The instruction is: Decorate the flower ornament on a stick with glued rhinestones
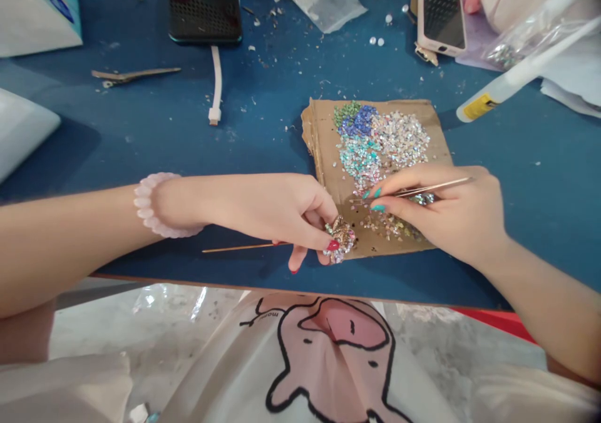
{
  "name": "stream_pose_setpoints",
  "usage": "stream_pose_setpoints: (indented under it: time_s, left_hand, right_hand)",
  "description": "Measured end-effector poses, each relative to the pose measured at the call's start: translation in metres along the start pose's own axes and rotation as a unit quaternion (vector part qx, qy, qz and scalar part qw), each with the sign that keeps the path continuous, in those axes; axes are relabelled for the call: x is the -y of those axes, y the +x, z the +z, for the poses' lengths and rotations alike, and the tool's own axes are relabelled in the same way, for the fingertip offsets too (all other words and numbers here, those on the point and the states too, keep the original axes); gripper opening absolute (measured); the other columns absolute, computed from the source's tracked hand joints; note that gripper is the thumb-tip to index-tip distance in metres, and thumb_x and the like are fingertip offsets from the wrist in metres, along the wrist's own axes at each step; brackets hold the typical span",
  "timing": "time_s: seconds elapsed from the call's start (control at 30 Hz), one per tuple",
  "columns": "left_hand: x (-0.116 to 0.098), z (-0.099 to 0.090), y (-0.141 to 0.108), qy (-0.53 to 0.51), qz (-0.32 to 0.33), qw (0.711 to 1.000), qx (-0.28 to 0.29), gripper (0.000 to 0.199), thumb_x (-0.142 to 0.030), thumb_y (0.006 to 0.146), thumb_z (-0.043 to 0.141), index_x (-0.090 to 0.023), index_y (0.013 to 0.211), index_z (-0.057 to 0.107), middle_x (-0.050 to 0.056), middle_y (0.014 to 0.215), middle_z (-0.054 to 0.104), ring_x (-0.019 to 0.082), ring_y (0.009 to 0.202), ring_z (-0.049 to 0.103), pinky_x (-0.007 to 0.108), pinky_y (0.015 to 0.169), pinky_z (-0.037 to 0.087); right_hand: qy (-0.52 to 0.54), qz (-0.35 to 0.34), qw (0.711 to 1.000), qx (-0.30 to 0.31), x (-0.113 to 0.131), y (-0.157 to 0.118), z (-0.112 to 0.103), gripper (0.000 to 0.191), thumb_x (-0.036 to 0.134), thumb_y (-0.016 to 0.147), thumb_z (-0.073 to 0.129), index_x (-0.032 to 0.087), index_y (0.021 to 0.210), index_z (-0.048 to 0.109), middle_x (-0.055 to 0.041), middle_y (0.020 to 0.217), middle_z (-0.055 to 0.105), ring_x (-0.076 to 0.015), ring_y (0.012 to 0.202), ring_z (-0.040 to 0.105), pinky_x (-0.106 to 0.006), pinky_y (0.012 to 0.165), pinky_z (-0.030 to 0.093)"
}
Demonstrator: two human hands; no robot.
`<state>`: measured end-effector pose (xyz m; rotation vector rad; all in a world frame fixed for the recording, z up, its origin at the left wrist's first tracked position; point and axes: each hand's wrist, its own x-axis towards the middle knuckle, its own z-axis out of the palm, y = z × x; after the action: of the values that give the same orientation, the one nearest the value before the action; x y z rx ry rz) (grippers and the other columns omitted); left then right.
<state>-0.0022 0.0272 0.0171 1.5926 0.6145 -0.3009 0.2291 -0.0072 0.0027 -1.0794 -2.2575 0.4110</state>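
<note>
A small ornament set with sparkling stones is pinched in my left hand, over the lower left edge of a cardboard piece. A thin stick passes beneath that hand's fingers and sticks out to the left. My right hand is closed on metal tweezers, whose tips point left just above the cardboard. Green, blue, turquoise, clear and amber stones lie in patches on the cardboard; my right hand covers some of them.
Behind the cardboard are a plastic bag, a phone and a glue tube. A black device, white cable, hair clip and tissue pack lie to the left. The table's front edge is near my hands.
</note>
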Motion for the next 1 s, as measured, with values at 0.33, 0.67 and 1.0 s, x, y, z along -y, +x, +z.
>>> stream_pose_setpoints:
  time_s: [0.33,0.67,1.0]
  left_hand:
    - [0.0003,0.0002,0.0003,-0.005,0.006,1.000,-0.004,0.017,-0.024,0.087,0.054,-0.021,0.087,0.070,-0.006,0.055,0.063,0.008,0.054,0.060,0.020,0.049,0.033]
    - [0.0005,0.0000,-0.0007,-0.004,0.000,1.000,-0.001,0.017,-0.025,0.088,0.054,-0.020,0.088,0.071,-0.006,0.055,0.064,0.007,0.047,0.054,0.020,0.044,0.030]
    - [-0.0005,0.0000,-0.0017,0.001,-0.003,1.000,-0.003,0.017,-0.027,0.090,0.054,-0.021,0.088,0.070,-0.007,0.053,0.063,0.007,0.046,0.052,0.020,0.046,0.031]
  right_hand:
    - [-0.014,0.025,1.000,-0.003,-0.0013,-0.0008,0.0014,0.010,0.026,0.083,0.073,0.031,0.076,0.068,0.0074,0.071,0.073,-0.0152,0.063,0.070,-0.028,0.051,0.052]
    - [-0.025,0.017,1.000,0.001,-0.0011,-0.0001,0.0010,0.011,0.027,0.084,0.071,0.030,0.074,0.068,0.0074,0.068,0.072,-0.0149,0.061,0.069,-0.027,0.049,0.051]
    - [-0.018,0.018,1.000,-0.005,0.0004,-0.0019,-0.0005,0.012,0.026,0.084,0.071,0.031,0.074,0.067,0.0078,0.071,0.073,-0.0161,0.063,0.071,-0.029,0.051,0.053]
